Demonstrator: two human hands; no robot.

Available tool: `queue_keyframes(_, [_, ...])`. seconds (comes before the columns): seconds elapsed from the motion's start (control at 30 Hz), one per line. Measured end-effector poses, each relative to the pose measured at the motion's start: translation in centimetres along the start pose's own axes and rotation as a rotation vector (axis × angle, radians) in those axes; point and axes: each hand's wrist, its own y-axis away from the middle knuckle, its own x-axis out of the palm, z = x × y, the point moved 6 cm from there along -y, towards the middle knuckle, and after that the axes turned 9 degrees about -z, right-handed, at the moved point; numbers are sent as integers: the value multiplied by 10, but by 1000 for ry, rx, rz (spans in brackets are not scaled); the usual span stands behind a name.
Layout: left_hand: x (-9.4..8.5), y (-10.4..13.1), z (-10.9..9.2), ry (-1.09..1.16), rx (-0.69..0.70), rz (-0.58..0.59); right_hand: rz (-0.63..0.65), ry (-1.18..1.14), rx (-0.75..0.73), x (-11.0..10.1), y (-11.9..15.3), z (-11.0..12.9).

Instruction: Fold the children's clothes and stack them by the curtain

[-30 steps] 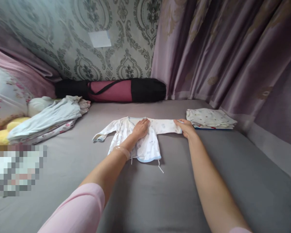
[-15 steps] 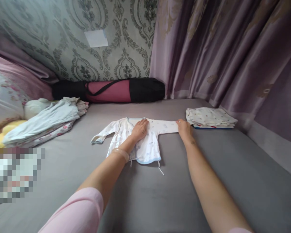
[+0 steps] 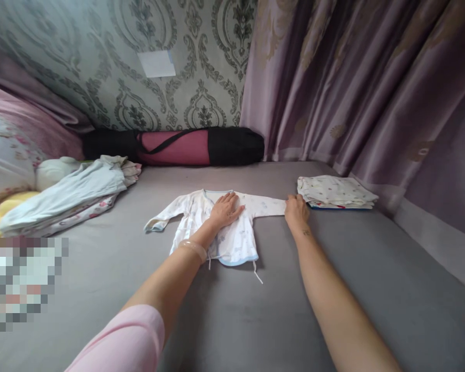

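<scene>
A small white baby shirt (image 3: 242,237) with a faint print, light blue trim and thin ties lies spread on the grey sheet. My left hand (image 3: 225,209) rests flat on its chest, fingers stretched out and thumb apart. At the end of the sleeve on the right, my right hand (image 3: 296,213) is closed on the cuff, which its fingers hide. The other sleeve (image 3: 166,214) lies bent outward to the left, its blue-lined cuff showing.
A folded stack of printed cloth (image 3: 337,191) sits just beyond my right hand. Several garments (image 3: 73,191) lie piled at the left, beside a yellow plush thing (image 3: 17,204). Along the wall stretches a long black and maroon bag (image 3: 174,147). Purple curtains (image 3: 313,77) hang at the right.
My right hand has turned slightly at the cuff, its fingers curling more. My left thumb has spread away from the fingers. The shirt stays in place; the view has tilted a little.
</scene>
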Motion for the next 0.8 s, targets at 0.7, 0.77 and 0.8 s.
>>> queue_keyframes(0.7, [2, 2, 2, 9, 5, 39, 385, -292, -569, 20, 56, 113])
queue_keyframes(0.77, [2, 3, 2, 3, 18, 43, 384, -291, -560, 20, 55, 111])
queue_keyframes(0.8, [2, 3, 1, -1, 24, 43, 382, -287, -545, 20, 53, 109])
